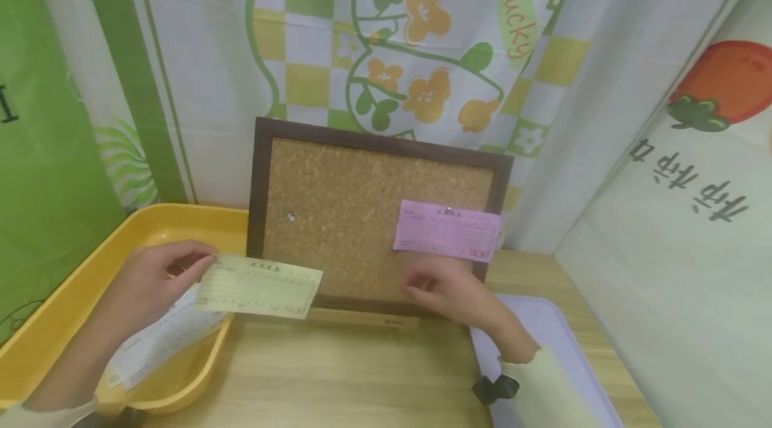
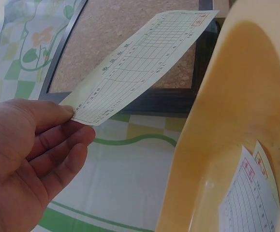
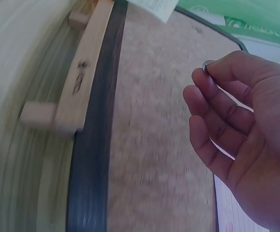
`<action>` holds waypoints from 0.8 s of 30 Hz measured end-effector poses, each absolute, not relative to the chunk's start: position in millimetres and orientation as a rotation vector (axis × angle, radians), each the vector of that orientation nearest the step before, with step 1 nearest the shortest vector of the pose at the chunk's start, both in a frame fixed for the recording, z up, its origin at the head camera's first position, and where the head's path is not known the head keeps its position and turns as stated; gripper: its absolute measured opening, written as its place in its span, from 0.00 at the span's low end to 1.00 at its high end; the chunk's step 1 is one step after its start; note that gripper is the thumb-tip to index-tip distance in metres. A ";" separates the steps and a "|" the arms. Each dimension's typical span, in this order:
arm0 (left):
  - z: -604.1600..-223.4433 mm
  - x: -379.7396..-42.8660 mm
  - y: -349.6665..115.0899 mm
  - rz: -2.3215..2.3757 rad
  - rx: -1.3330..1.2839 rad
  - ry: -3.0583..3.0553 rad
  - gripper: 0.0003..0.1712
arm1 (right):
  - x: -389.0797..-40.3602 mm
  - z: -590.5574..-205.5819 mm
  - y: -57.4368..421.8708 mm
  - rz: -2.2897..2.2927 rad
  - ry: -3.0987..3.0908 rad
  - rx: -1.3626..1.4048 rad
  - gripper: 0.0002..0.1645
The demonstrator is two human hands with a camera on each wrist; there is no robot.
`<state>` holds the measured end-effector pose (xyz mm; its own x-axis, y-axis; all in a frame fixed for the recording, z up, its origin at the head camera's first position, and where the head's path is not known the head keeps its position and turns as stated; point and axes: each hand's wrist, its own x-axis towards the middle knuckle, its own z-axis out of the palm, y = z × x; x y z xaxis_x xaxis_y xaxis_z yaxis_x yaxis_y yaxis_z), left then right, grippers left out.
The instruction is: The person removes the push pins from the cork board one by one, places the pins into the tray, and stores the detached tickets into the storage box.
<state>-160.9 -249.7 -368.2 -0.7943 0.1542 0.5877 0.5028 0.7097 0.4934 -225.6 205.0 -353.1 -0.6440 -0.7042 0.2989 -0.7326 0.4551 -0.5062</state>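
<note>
My left hand [image 1: 147, 284] pinches a pale yellow receipt slip [image 1: 259, 286] by its left edge, in front of the lower left of a framed cork board [image 1: 344, 214]. The left wrist view shows the slip [image 2: 140, 67] slanting away from thumb and fingertips. My right hand [image 1: 449, 291] is before the board's lower right, just below a pink slip [image 1: 447, 232] fixed near its top edge by a small silver tack [image 1: 449, 210]. In the right wrist view, thumb and forefinger pinch a small silver thumbtack [image 3: 205, 67]. A small silvery spot [image 1: 291, 217] shows on the cork's left side.
A yellow tray [image 1: 199, 384] at left holds several paper slips [image 1: 165, 334]. At right a pale lilac tray [image 1: 543, 307] lies under my right forearm. The board leans upright on a wooden stand [image 1: 362, 319] on the wooden table [image 1: 338, 374], before a patterned curtain [image 1: 211, 80].
</note>
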 end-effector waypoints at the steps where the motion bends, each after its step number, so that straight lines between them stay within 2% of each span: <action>1: -369.0 -160.1 -251.7 -0.903 -0.490 -2.404 0.07 | -224.5 -354.5 210.1 0.946 -2.640 1.287 0.03; 24: -387.5 -149.7 -294.2 -0.895 -0.281 -2.491 0.06 | -188.6 -376.0 308.7 0.843 -2.701 0.935 0.06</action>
<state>-149.7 -294.2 -387.5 -0.8661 0.0314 0.4988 0.3418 0.7654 0.5453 -188.6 308.7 -376.0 -0.7914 -0.5197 0.3218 -0.6105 0.6453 -0.4592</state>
